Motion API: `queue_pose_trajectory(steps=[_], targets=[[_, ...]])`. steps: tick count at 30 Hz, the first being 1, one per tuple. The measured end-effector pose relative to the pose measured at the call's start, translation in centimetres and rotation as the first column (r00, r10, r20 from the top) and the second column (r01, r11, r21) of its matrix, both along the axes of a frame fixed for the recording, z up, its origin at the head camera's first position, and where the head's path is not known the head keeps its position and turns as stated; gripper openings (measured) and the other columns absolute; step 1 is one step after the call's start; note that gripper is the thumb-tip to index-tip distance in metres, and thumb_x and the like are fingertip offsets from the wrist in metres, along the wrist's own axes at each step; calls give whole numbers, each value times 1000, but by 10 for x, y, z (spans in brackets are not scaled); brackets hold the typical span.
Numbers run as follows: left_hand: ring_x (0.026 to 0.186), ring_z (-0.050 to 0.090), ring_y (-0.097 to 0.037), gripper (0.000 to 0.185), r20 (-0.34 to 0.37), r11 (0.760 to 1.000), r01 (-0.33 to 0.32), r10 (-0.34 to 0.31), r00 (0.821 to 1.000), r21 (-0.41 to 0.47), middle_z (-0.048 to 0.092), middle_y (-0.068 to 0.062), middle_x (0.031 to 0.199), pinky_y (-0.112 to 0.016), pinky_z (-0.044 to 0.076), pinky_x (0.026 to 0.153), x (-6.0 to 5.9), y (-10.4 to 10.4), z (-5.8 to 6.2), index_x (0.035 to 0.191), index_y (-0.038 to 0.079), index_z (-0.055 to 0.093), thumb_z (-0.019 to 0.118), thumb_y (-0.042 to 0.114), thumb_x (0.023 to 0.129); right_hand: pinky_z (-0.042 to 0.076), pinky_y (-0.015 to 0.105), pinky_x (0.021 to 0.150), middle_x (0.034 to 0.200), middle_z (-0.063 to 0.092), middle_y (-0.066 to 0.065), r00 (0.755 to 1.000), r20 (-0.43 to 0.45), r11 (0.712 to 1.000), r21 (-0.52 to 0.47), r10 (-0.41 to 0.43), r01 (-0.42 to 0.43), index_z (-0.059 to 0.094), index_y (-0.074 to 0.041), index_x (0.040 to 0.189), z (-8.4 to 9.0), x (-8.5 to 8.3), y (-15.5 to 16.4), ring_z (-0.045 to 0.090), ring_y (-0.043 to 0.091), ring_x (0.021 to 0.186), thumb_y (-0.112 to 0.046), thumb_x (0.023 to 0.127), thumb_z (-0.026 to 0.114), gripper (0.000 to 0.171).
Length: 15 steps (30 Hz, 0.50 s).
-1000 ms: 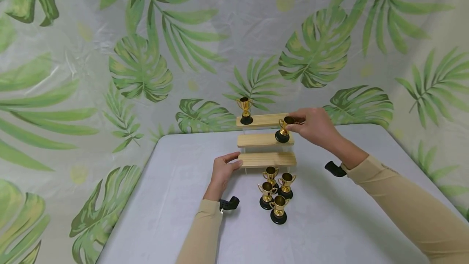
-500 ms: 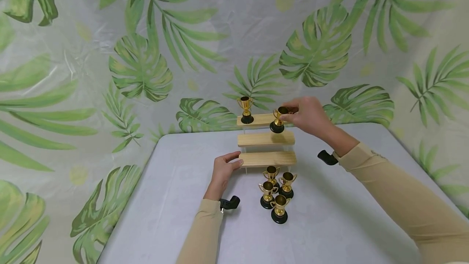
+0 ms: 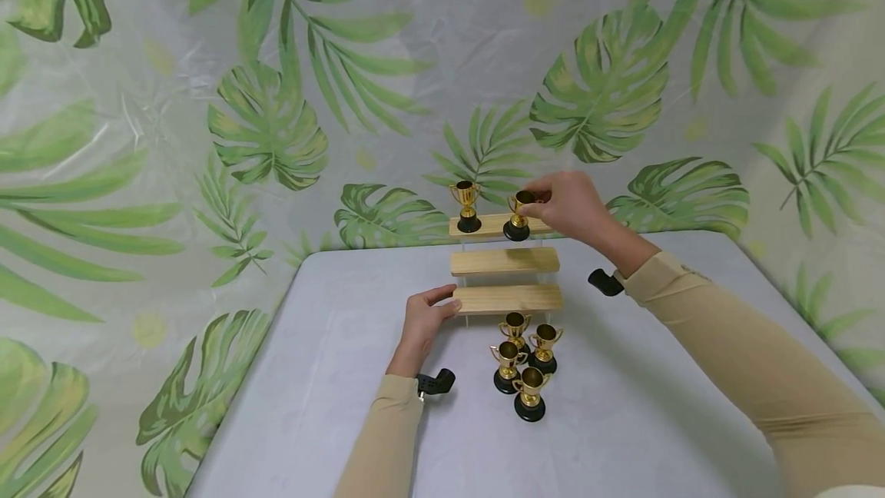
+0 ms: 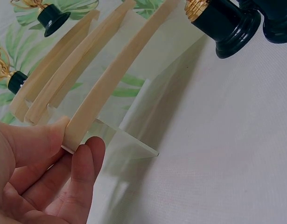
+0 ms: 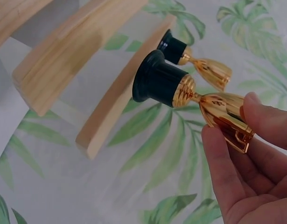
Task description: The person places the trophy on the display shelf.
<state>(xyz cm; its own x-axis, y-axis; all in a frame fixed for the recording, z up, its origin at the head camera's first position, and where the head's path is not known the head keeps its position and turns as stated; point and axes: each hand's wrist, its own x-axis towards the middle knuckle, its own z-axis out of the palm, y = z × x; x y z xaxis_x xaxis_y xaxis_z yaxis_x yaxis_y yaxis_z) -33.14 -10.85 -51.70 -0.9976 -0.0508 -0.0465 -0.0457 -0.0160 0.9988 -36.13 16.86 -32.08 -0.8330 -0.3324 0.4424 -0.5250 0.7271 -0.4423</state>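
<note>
A three-step wooden stand (image 3: 503, 260) on clear legs rests on the grey table. A small gold trophy (image 3: 467, 206) with a black base stands on its top step. My right hand (image 3: 563, 204) pinches a second gold trophy (image 3: 518, 215) (image 5: 190, 93) by its cup, with the base at the top step (image 5: 120, 88). My left hand (image 3: 425, 321) touches the left end of the bottom step (image 4: 110, 79) with straight fingers (image 4: 82, 172) and thumb. Several more trophies (image 3: 524, 363) stand grouped in front of the stand.
The grey table (image 3: 311, 375) ends at a leaf-print curtain (image 3: 276, 114) that closes in the back and both sides. The middle step (image 3: 503, 260) and the bottom step carry nothing.
My right hand has carried the trophy up and left, from the middle step's right end to the top step. The left hand has stayed on the bottom step.
</note>
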Motion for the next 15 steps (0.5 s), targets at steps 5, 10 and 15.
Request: queue_pose_trajectory(steps=[5,10,15], targets=[[98,69,-18,37,-1,1000,0,0,1000,6,69,-13,122,-28,59,78,0,-1,0,120,0,73,79,-1,84,53,43,66,97,74,13,1000,21,1000,5,-5,5,72,-3,124,1,-8,-6,65,24,79,-24,90,79,40],[97,70,-18,35,3,1000,-2,2,1000,3,69,-13,121,-28,59,78,0,0,1,118,2,74,79,-1,84,53,42,68,99,74,11,998,65,1000,0,-21,21,72,-5,124,3,-15,-12,65,23,82,-26,90,78,40],[99,69,-19,36,10,1000,2,-2,1000,1,68,-13,122,-28,59,80,0,-1,1,120,1,73,80,0,84,53,43,70,97,73,11,998,63,1000,15,-24,23,73,-5,123,6,-24,-16,64,25,83,-26,91,77,38]])
